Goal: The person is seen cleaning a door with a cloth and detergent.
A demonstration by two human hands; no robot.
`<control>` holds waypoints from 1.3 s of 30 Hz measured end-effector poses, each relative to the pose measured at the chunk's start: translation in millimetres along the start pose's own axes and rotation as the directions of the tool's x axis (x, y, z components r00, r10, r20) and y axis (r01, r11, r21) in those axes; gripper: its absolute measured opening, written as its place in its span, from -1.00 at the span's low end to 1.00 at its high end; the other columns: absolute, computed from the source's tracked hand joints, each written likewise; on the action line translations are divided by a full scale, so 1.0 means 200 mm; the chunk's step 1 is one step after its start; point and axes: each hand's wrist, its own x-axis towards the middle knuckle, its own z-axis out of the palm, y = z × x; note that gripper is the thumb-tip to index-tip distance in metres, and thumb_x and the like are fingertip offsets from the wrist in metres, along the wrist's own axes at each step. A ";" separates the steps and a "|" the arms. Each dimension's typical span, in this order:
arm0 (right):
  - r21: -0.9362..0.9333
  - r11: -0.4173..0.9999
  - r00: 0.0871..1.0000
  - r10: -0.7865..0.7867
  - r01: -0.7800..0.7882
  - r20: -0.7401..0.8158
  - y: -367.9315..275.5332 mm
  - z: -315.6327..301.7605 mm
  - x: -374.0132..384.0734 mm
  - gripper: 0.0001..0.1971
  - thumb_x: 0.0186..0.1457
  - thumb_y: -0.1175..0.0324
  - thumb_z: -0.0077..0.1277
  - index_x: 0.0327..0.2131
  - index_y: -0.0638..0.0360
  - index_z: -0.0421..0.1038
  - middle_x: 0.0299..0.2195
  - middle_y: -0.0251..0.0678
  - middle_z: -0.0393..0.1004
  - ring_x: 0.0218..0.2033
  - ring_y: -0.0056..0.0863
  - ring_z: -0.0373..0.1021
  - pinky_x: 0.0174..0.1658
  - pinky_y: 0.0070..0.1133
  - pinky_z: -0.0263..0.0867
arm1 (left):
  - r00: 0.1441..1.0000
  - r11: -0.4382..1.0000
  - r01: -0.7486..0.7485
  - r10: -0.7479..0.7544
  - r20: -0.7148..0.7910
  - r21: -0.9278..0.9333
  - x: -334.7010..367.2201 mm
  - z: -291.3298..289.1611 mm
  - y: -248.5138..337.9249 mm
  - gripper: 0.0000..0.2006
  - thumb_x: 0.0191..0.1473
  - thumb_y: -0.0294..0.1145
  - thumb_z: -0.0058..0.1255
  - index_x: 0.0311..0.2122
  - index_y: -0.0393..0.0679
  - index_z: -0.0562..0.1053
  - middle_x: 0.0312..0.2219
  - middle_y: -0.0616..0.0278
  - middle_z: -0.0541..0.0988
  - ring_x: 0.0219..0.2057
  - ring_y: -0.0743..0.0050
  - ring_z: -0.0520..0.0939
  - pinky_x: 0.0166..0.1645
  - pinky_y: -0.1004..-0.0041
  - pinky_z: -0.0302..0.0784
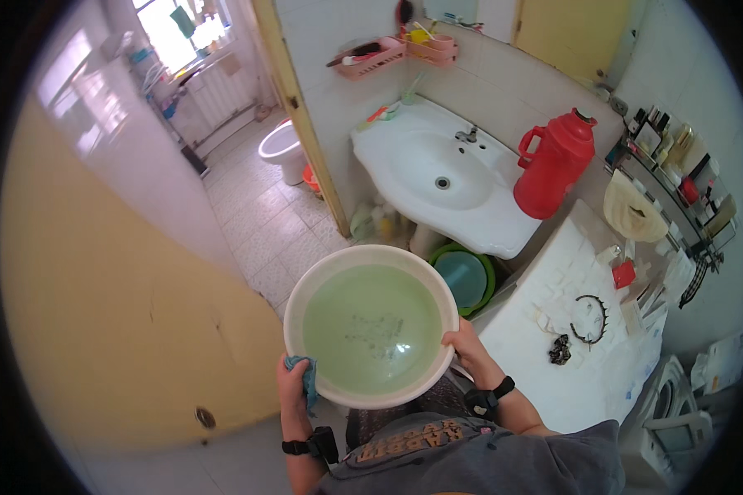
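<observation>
A round white basin [291,330] with pale green water in it is held level in front of my body. On its right rim my right hand [470,346] is closed, thumb over the edge. My left hand [292,386] grips the lower left rim and has a blue-green cloth [309,388] pinched in it, one end hanging against the basin's outer wall. Some of the fingers of both hands are hidden under the rim. Faint dark marks show through the water at the basin's middle.
Beyond the basin is a white washbasin [404,169] with a red thermos jug [556,165] on its right side. Green tubs [489,290] stand beneath it. A yellow door [140,322] is at left, and a toilet [282,148] shows through the doorway. A white-topped surface [528,330] holds a hairband [604,318].
</observation>
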 end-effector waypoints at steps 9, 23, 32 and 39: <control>0.125 0.988 0.944 -0.046 0.091 -0.327 -0.12 0.16 0.40 -0.46 -0.37 0.62 -0.14 -0.12 0.40 0.24 -0.29 -0.15 0.40 -0.33 -0.41 0.38 -0.28 -0.61 0.31 | 0.935 0.982 0.126 -0.166 0.312 0.143 0.93 0.33 0.33 -0.76 -0.13 -0.56 -0.08 -0.26 -0.30 0.33 -0.45 0.18 0.47 -0.48 0.47 0.51 -0.37 0.50 0.47; 0.248 0.913 0.776 -0.106 0.323 -0.621 -0.38 0.16 1.01 -0.52 -0.33 0.63 -0.16 -0.16 0.39 0.26 -0.36 -0.17 0.41 -0.43 -0.44 0.41 -0.41 -0.60 0.33 | 0.713 0.939 0.197 -0.335 0.616 0.283 2.03 1.12 0.47 -0.79 -0.06 -0.50 -0.06 -0.26 -0.31 0.35 -0.43 0.21 0.48 -0.44 0.49 0.52 -0.37 0.52 0.46; 0.320 0.862 0.647 -0.013 0.394 -0.762 -0.54 0.05 1.42 -0.53 -0.29 0.65 -0.22 -0.15 0.41 0.24 -0.38 -0.18 0.40 -0.45 -0.42 0.40 -0.44 -0.59 0.35 | 0.582 0.931 0.146 -0.355 0.732 0.335 2.61 1.63 0.30 -0.77 -0.04 -0.50 -0.07 -0.23 -0.35 0.34 -0.38 0.11 0.51 -0.41 0.42 0.55 -0.34 0.48 0.51; 0.342 0.904 0.609 0.124 0.256 -0.783 -0.61 -0.05 1.67 -0.53 -0.27 0.62 -0.22 -0.13 0.37 0.22 -0.36 -0.18 0.36 -0.47 -0.44 0.39 -0.57 -0.55 0.35 | 0.505 0.855 0.101 -0.485 0.714 0.509 2.91 1.99 0.25 -0.78 -0.08 -0.46 -0.03 -0.29 -0.34 0.38 -0.42 0.16 0.51 -0.44 0.44 0.54 -0.35 0.49 0.46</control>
